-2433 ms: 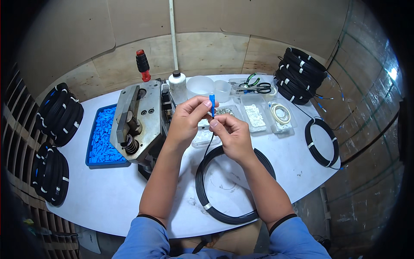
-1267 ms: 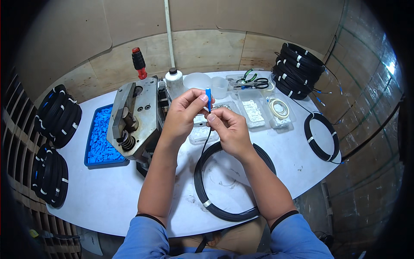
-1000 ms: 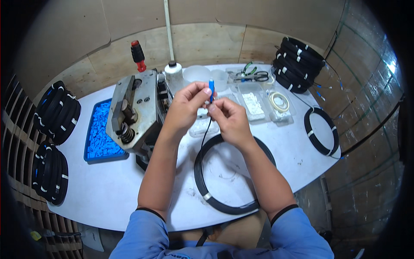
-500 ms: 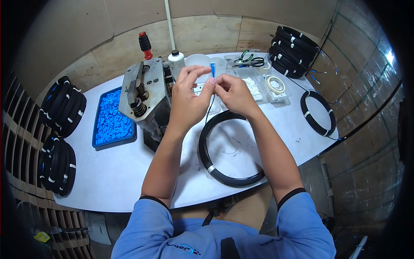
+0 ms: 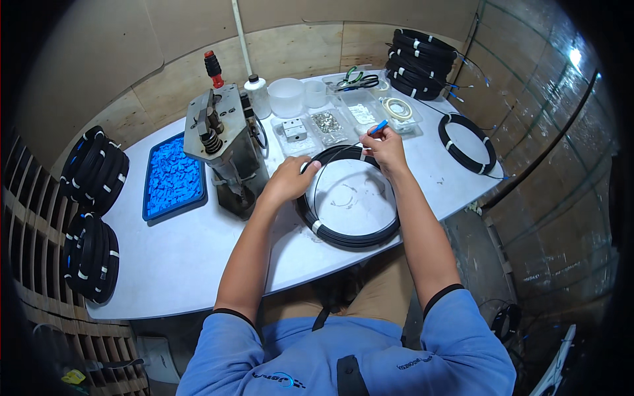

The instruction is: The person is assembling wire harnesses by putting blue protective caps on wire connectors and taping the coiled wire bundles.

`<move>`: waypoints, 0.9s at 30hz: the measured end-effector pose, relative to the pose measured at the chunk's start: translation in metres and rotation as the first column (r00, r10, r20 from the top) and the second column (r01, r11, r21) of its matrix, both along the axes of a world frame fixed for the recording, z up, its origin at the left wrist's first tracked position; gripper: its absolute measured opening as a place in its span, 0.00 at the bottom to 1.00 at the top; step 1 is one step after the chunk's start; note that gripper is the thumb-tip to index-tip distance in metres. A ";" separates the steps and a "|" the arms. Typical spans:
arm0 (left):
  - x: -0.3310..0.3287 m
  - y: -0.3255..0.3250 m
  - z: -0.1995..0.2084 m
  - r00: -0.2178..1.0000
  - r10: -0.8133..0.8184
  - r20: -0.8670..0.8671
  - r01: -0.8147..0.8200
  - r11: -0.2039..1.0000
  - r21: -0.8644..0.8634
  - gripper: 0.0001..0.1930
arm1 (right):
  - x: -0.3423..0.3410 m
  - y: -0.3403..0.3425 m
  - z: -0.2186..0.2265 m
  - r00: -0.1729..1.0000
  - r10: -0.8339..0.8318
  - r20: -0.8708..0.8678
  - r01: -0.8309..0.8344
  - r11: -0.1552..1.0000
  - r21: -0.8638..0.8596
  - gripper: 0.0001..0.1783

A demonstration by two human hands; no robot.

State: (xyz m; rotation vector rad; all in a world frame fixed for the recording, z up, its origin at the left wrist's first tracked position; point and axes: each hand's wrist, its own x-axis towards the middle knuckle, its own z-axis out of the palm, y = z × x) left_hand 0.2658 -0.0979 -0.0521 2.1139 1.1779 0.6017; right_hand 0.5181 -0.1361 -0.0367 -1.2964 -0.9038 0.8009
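Note:
A coil of black cable (image 5: pixel 350 240), bound with white ties, lies on the table in front of me. My left hand (image 5: pixel 288 179) is closed on the coil's upper left side, its thumb over the black strands. Above the coil's upper right side, my right hand (image 5: pixel 387 152) pinches the cable's end, where a blue connector (image 5: pixel 378 127) sticks up past the fingertips. A loose length of the cable arches between my two hands. The fingers of my right hand partly hide the connector's lower end.
Left of the coil stands a metal hand press (image 5: pixel 228 148), beside a blue tray (image 5: pixel 173 214) of small blue parts. Behind the coil are clear boxes of small parts (image 5: pixel 328 123), a white bottle (image 5: pixel 257 99) and scissors (image 5: pixel 362 82). More cable coils (image 5: pixel 422 63) are stacked back right.
Both hands have come down from above the coil and moved apart. My left hand now grips the coil; my right hand has carried the blue connector to the right. The view has shifted slightly.

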 end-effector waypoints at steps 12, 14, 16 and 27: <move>0.001 -0.024 0.002 0.988 0.032 -0.153 -0.020 0.997 0.079 0.29 | -0.001 0.007 -0.045 0.805 -0.165 0.570 0.273 0.956 -0.108 0.12; 0.001 -0.025 0.004 0.983 0.036 -0.180 -0.020 0.996 0.090 0.26 | -0.009 0.008 -0.041 0.834 -0.081 0.546 0.232 0.949 -0.213 0.15; 0.004 -0.025 0.004 0.978 0.042 -0.204 -0.021 0.995 0.102 0.24 | -0.013 0.008 -0.044 0.826 -0.063 0.560 0.209 0.957 -0.201 0.15; 0.008 -0.009 -0.003 0.937 0.108 -0.331 -0.098 0.994 0.047 0.18 | -0.004 -0.016 -0.019 0.756 -0.218 0.618 0.304 0.952 -0.035 0.15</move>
